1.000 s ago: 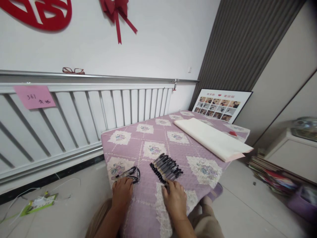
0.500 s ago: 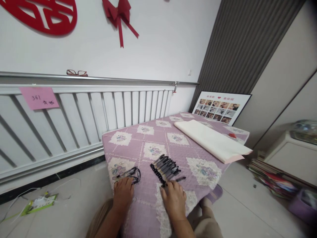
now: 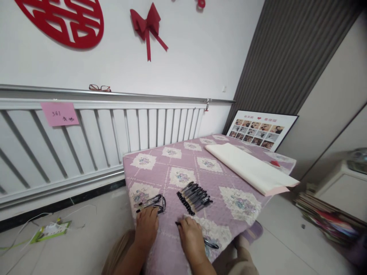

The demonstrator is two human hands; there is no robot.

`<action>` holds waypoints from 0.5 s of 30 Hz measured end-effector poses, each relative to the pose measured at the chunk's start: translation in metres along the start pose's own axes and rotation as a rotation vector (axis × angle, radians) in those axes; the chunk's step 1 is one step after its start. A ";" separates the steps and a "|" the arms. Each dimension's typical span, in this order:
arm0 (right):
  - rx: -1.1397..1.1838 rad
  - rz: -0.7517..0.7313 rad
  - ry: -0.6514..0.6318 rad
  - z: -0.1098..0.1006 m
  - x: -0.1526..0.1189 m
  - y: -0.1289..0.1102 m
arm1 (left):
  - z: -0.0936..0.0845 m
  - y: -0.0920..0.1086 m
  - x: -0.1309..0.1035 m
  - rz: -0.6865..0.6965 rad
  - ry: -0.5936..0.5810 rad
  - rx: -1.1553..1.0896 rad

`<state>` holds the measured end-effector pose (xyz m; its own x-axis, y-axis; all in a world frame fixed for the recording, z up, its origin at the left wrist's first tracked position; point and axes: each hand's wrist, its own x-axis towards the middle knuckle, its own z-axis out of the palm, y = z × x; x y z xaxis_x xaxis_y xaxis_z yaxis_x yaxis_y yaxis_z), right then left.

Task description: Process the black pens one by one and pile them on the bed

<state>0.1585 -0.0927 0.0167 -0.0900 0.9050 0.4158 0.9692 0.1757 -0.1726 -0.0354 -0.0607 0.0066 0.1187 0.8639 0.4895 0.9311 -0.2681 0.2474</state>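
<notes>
On the purple flowered tablecloth [image 3: 169, 233], a row of several black-capped gel pens [image 3: 195, 198] lies side by side. My right hand [image 3: 191, 238] is just in front of that row, its fingers closed over a pen [image 3: 211, 243]. One dark end of the pen shows by the fingertips and the other sticks out beyond the wrist side. Near the table's left edge, my left hand [image 3: 147, 225] rests with fingers bent against a small group of pens [image 3: 150, 201]. A black looped object [image 3: 163, 205], perhaps folded glasses, lies beside them. The left fingertips are partly hidden.
A folded cream sheet [image 3: 246, 166] lies across the table's right side, with a red item [image 3: 274, 163] behind it. A photo board [image 3: 259, 130] leans at the far end. A white radiator [image 3: 97, 133] runs behind; a power strip [image 3: 51, 231] sits on the floor.
My right hand has moved away from the pen row, back toward me, with a pen in it. My left hand stays by the left group. The view has shifted slightly.
</notes>
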 end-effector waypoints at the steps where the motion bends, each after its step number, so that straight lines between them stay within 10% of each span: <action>1: 0.020 -0.022 -0.002 0.003 0.000 -0.009 | 0.000 0.000 -0.001 -0.004 0.009 -0.003; 8: 0.216 -0.219 0.023 0.005 0.003 -0.062 | 0.001 -0.003 -0.003 -0.002 0.056 -0.023; 15: 0.216 0.022 0.174 -0.004 -0.013 -0.004 | -0.003 0.001 -0.001 0.040 0.030 -0.031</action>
<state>0.1571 -0.1067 0.0155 -0.0108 0.8328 0.5535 0.8974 0.2523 -0.3620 -0.0357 -0.0633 0.0090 0.1445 0.8392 0.5243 0.9146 -0.3155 0.2529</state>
